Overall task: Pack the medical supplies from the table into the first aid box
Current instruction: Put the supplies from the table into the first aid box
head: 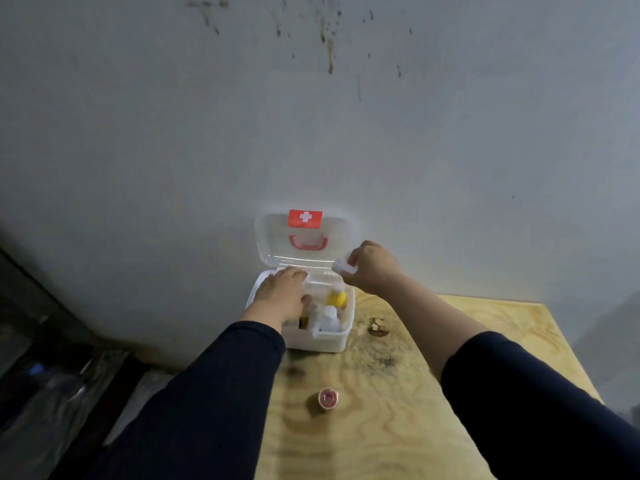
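Observation:
A white first aid box (330, 341) stands open at the table's far left, its clear lid (273, 237) with a red cross label leaning on the wall. Inside it I see a yellow-capped bottle (336, 298) and a white bottle (329, 317). My left hand (282, 296) rests palm down inside the box's left half, and whether it holds anything is hidden. My right hand (372, 266) hovers above the box's right rear corner, pinching a small white container (343, 266). A small jar with a red top (327, 398) stands on the table nearer to me.
The wooden table (398, 410) has dark stains and a chipped knot (377, 327) just right of the box. A grey stained wall (311, 116) rises directly behind it. The floor and dark objects lie off the table's left edge.

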A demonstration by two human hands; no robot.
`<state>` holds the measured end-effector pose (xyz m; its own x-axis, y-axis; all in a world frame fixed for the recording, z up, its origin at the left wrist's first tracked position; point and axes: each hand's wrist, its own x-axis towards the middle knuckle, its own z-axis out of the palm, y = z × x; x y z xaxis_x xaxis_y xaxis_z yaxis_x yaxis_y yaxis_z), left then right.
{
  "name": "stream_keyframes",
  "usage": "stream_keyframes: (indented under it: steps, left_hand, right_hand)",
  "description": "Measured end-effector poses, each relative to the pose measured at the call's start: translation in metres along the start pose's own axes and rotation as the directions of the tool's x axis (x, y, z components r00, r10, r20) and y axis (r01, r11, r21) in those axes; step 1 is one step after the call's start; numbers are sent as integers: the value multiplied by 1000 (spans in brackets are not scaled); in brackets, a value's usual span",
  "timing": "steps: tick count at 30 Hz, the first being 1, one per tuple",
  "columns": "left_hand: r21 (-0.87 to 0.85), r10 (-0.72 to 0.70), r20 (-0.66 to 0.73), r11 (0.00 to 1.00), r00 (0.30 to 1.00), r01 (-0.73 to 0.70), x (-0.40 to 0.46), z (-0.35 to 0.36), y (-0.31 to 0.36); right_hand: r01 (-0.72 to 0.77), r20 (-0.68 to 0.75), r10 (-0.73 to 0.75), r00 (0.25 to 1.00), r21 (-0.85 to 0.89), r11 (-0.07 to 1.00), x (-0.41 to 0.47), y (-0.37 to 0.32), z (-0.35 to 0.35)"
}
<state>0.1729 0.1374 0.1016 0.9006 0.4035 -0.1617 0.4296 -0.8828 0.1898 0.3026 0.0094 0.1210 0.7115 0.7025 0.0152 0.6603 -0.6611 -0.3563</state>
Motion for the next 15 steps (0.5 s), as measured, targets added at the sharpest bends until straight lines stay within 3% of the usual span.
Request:
stream_keyframes:
  steps: [9, 15]
  left_hand:
    - [-112, -43, 69, 992, 997, 50, -34, 12, -95]
    - [-333, -30, 101, 941, 994, 63, -37, 20, -115]
  right_hand:
    - [48, 112, -36, 993, -108, 993, 1, -96, 66]
    - [85, 202, -33, 979, -254, 964, 4, -127, 101]
